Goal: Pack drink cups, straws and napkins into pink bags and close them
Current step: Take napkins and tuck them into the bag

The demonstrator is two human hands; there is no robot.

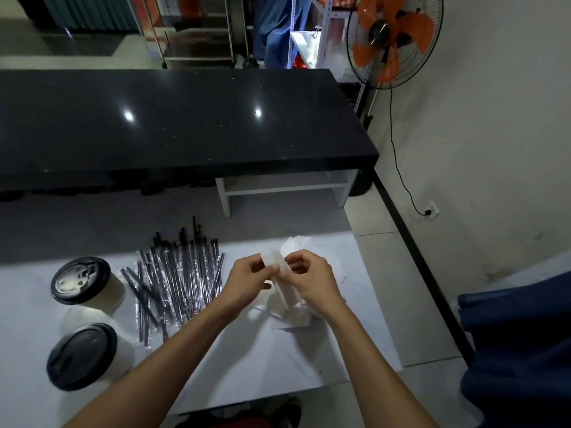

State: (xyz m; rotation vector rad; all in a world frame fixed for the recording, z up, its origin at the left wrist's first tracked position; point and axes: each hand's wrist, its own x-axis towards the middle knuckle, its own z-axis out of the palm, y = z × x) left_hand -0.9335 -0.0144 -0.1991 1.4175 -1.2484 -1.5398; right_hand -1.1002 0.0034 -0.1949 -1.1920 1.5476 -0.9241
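Note:
Both hands meet above the white table (253, 366). My left hand (247, 281) and my right hand (310, 279) pinch a white napkin (273, 261) between their fingertips, held up off the surface. Under them lies a loose heap of more white napkins (292, 310). To the left lies a spread of several black straws (176, 282) in clear wrappers. Two white drink cups with black lids stand at the left edge, one farther away (82, 281), one nearer (83, 356). No pink bag is in view.
A long black counter (173, 125) runs across behind the table. An orange standing fan (394, 38) is at the back right, its cord running to a wall socket (431, 210). Dark blue cloth (519, 350) lies at the right edge.

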